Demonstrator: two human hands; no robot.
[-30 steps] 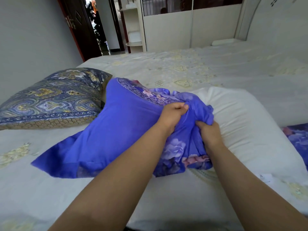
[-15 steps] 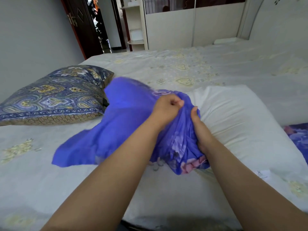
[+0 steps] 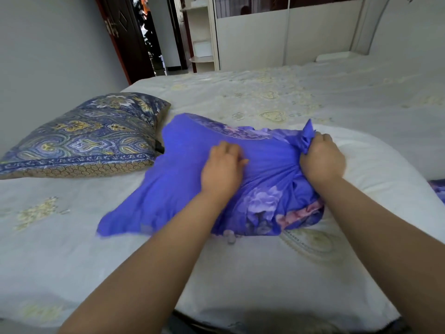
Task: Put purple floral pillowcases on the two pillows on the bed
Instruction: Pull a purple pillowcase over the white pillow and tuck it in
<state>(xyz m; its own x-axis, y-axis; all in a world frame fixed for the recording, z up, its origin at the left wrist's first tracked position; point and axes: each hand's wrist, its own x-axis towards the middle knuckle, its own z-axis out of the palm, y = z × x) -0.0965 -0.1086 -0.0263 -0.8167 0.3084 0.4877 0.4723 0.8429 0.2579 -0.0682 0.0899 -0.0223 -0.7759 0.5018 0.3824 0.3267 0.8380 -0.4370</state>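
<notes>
A purple floral pillowcase lies crumpled over the left end of a bare white pillow on the bed. My left hand grips a fold of the purple cloth near its middle. My right hand clutches a bunched edge of the same pillowcase on top of the white pillow. A second pillow, in a dark blue paisley cover, lies to the left. A corner of another purple floral cloth shows at the right edge.
The bed is covered by a pale sheet with yellow motifs. A grey wall runs along the left. A dark wooden door stands open at the back, beside white shelves and a white wardrobe.
My hands have moved apart: the right one pulled the bunched edge rightward over the white pillow, the left slid lower on the cloth. The pillowcase now lies spread wider.
</notes>
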